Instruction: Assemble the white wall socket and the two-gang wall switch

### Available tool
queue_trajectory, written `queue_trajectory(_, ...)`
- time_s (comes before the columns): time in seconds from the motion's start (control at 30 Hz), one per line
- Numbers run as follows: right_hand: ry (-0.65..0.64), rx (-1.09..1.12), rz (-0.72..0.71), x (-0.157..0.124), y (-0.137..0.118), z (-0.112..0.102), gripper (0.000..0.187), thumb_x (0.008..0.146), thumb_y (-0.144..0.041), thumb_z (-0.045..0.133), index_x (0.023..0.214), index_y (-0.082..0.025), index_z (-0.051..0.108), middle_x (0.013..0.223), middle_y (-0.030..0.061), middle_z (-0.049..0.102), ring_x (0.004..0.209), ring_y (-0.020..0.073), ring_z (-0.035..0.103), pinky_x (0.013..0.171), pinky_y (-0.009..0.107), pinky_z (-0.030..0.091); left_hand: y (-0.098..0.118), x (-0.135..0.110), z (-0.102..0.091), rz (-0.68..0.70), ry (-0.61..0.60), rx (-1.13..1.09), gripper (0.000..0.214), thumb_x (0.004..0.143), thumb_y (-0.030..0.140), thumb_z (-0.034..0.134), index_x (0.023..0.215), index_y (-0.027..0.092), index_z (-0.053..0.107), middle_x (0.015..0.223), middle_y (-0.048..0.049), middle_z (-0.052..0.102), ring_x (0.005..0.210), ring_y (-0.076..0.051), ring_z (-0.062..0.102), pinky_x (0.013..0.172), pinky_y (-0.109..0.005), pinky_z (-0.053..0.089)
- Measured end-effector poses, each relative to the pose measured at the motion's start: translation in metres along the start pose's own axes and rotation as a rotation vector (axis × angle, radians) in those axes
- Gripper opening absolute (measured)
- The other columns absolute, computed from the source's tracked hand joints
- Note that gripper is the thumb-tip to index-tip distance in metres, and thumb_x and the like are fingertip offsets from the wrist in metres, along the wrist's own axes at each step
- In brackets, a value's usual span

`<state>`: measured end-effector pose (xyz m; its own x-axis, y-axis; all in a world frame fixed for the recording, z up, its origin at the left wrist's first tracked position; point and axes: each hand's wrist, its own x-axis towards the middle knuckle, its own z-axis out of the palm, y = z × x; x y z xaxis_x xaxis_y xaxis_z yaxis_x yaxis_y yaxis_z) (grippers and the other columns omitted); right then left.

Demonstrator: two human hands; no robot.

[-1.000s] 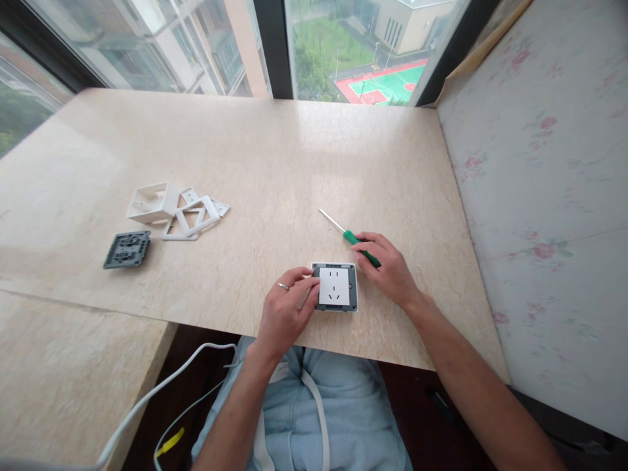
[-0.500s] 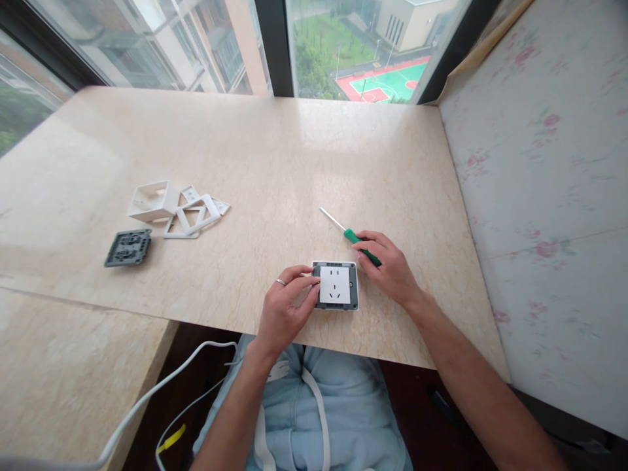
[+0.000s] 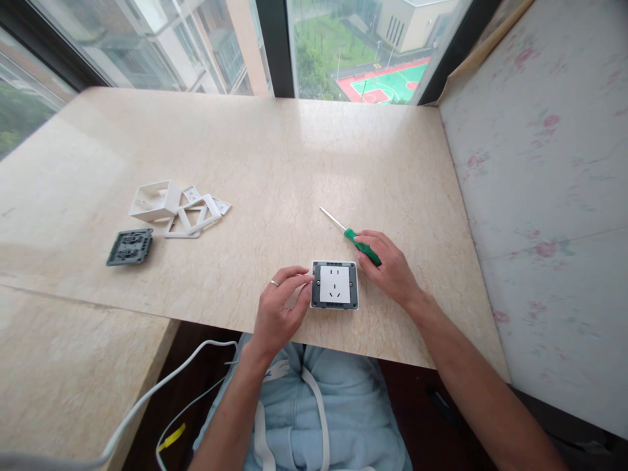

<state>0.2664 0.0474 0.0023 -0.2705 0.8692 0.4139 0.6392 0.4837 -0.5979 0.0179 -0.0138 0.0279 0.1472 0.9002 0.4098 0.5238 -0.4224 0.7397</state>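
Observation:
A wall socket point(image 3: 335, 285) with a white face and grey frame lies face up in a white box near the counter's front edge. A screw point(image 3: 318, 283) shows in its left hole and another in its right hole point(image 3: 350, 284). My left hand point(image 3: 283, 304) is at the socket's left edge, fingertips close to or touching the frame, fingers slightly apart with nothing seen between them. To the socket's right, my right hand point(image 3: 390, 268) has its fingers around the green handle of a screwdriver point(image 3: 363, 246). The screwdriver's metal shaft lies toward the upper left, away from the socket.
On the left of the stone counter point(image 3: 275, 163) are a white open box point(image 3: 156, 201), several white plastic frames point(image 3: 196, 216) and a dark grey switch or socket body point(image 3: 130, 247). A papered wall point(image 3: 540, 196) borders the right, windows the back. A white cable point(image 3: 161, 376) hangs at lower left.
My left hand has drawn back a little to the left from the socket's left screw, which is now uncovered. My right hand and the screwdriver stay nearly still.

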Motion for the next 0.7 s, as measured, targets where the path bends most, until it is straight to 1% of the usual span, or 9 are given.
queue_trajectory(0.07, -0.002, -0.047, 0.003, 0.000, -0.001, -0.002, 0.031, 0.094, -0.016, 0.056, 0.124, -0.021, 0.061, 0.122, 0.0138, 0.069, 0.118, 0.0284, 0.064, 0.103, 0.050, 0.052, 0.000, -0.001, -0.002, 0.002, 0.007, 0.015, 0.015, 0.093, 0.011, 0.061, 0.103, 0.018, 0.071, 0.107, -0.0084, 0.072, 0.101, -0.017, 0.070, 0.089, -0.033, 0.060)
queue_trajectory(0.13, -0.014, -0.124, 0.020, 0.000, -0.002, -0.006, 0.033, 0.092, -0.020, 0.059, 0.125, -0.020, 0.060, 0.120, 0.0146, 0.069, 0.114, 0.0304, 0.064, 0.101, 0.051, 0.052, 0.001, -0.001, -0.003, 0.007, 0.017, 0.027, 0.015, 0.094, 0.012, 0.061, 0.103, 0.018, 0.071, 0.106, -0.0085, 0.072, 0.101, -0.017, 0.070, 0.089, -0.033, 0.060)
queue_trajectory(0.23, -0.057, -0.241, 0.070, -0.001, -0.003, -0.012, 0.030, 0.089, -0.026, 0.064, 0.118, -0.019, 0.064, 0.109, 0.0147, 0.070, 0.103, 0.0325, 0.065, 0.090, 0.050, 0.055, 0.003, -0.002, -0.003, 0.013, 0.027, 0.041, 0.015, 0.094, 0.013, 0.060, 0.103, 0.018, 0.071, 0.106, -0.0088, 0.072, 0.100, -0.018, 0.071, 0.088, -0.034, 0.061)
queue_trajectory(0.33, -0.070, -0.277, 0.109, -0.003, -0.003, -0.015, 0.022, 0.090, -0.029, 0.063, 0.110, -0.020, 0.067, 0.099, 0.0131, 0.071, 0.094, 0.0320, 0.066, 0.082, 0.049, 0.056, 0.007, -0.001, -0.003, 0.021, 0.026, 0.046, 0.015, 0.094, 0.013, 0.060, 0.103, 0.018, 0.071, 0.105, -0.0091, 0.073, 0.099, -0.019, 0.072, 0.086, -0.034, 0.061)
queue_trajectory(0.4, -0.020, -0.234, 0.109, -0.004, -0.003, -0.015, 0.019, 0.091, -0.030, 0.063, 0.107, -0.021, 0.068, 0.097, 0.0119, 0.072, 0.091, 0.0306, 0.067, 0.079, 0.047, 0.056, 0.010, 0.003, -0.003, 0.035, 0.032, 0.036, 0.015, 0.094, 0.013, 0.060, 0.102, 0.019, 0.071, 0.105, -0.0092, 0.073, 0.098, -0.019, 0.072, 0.085, -0.034, 0.062)
queue_trajectory(0.5, 0.117, -0.136, 0.060, -0.003, -0.009, -0.015, 0.016, 0.091, -0.028, 0.065, 0.105, -0.022, 0.068, 0.096, 0.0100, 0.072, 0.088, 0.0275, 0.069, 0.076, 0.044, 0.058, 0.017, 0.014, -0.005, 0.066, 0.055, 0.009, 0.015, 0.093, 0.013, 0.060, 0.101, 0.019, 0.072, 0.104, -0.0091, 0.073, 0.098, -0.019, 0.072, 0.085, -0.034, 0.062)
queue_trajectory(0.63, 0.306, -0.113, -0.100, 0.000, -0.021, -0.020, 0.017, 0.092, -0.024, 0.068, 0.108, -0.025, 0.066, 0.095, 0.0080, 0.073, 0.087, 0.0250, 0.070, 0.076, 0.043, 0.061, 0.027, 0.038, -0.004, 0.140, 0.063, -0.010, 0.017, 0.093, 0.012, 0.060, 0.102, 0.020, 0.071, 0.106, -0.0091, 0.072, 0.101, -0.020, 0.071, 0.087, -0.035, 0.060)
queue_trajectory(0.7, 0.374, -0.123, -0.164, 0.001, -0.025, -0.023, 0.021, 0.090, -0.025, 0.071, 0.110, -0.025, 0.065, 0.094, 0.0081, 0.073, 0.085, 0.0249, 0.071, 0.073, 0.043, 0.062, 0.032, 0.053, -0.001, 0.212, 0.033, 0.012, 0.019, 0.092, 0.012, 0.061, 0.106, 0.020, 0.070, 0.110, -0.0099, 0.072, 0.104, -0.021, 0.069, 0.089, -0.038, 0.059)
